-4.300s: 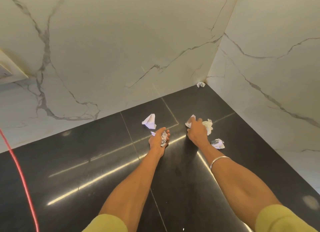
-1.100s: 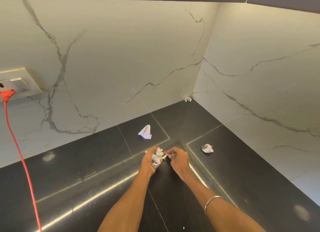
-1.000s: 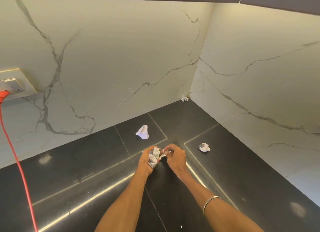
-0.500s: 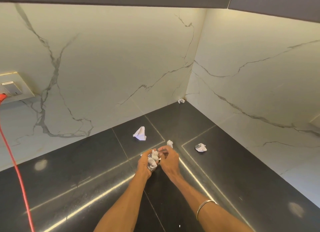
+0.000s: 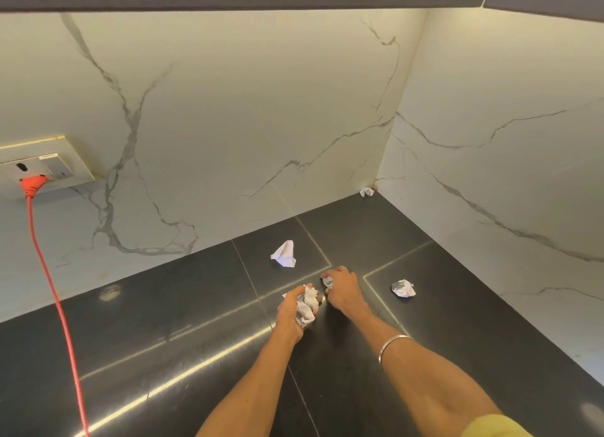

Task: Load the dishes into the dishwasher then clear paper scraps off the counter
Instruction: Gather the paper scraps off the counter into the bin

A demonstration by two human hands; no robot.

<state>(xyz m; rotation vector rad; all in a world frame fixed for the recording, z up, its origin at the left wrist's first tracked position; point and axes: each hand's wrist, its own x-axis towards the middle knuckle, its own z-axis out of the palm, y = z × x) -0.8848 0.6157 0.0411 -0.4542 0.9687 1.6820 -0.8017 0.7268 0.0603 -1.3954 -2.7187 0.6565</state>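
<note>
compared with half a second ago, the right hand has moved off the left and now sits slightly farther back on the counter; the view has tilted up, bringing the wall socket fully into view.

left to right: an orange plug (image 5: 32, 185) sits in a cream wall socket (image 5: 49, 167), its orange cord (image 5: 54, 292) trailing down across the glossy black tiled counter (image 5: 163, 306). a folded, pointed white paper scrap (image 5: 284, 255) lies flat near the veined marble-look backsplash (image 5: 228, 126). the left hand (image 5: 294, 309) curls around a wad of crumpled paper (image 5: 305, 307). the right hand (image 5: 343, 289), with a ring and a metal bangle (image 5: 392, 346), pinches a small crumpled scrap (image 5: 327, 282) at its fingertips. a crumpled ball (image 5: 403, 288) lies to its right, apart. a tiny crumpled scrap (image 5: 366, 192) sits in the far corner.
</note>
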